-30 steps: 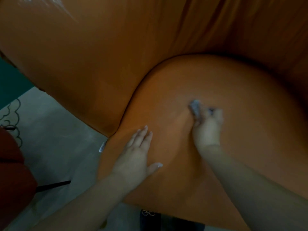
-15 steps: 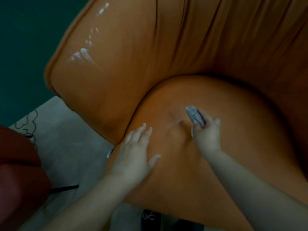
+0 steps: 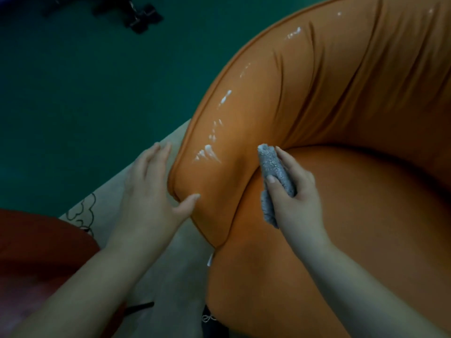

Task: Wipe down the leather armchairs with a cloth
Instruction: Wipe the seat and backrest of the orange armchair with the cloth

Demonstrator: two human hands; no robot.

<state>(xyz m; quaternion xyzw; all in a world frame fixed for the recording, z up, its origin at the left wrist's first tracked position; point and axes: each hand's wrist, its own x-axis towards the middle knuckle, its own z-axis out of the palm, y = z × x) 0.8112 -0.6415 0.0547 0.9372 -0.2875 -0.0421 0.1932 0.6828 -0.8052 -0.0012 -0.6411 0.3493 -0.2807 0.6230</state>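
Note:
An orange leather armchair (image 3: 341,98) fills the right side of the head view, its round seat cushion (image 3: 366,228) below the pleated back. White streaks of cleaner (image 3: 210,152) run down the left armrest. My right hand (image 3: 292,198) grips a folded grey cloth (image 3: 275,176), held where the armrest meets the seat. My left hand (image 3: 151,189) is at the front end of the armrest, fingers stretched along its outer side and thumb touching its front face.
A dark green wall (image 3: 85,81) stands behind the chair on the left, with a dark object (image 3: 141,18) near the top. Pale floor (image 3: 170,264) with a black line pattern lies below. A red seat (image 3: 36,252) sits at the lower left.
Both hands left the seat cushion. My left hand moved up to the armrest's front end, and my right hand carried the cloth up to the seam. The view swung left.

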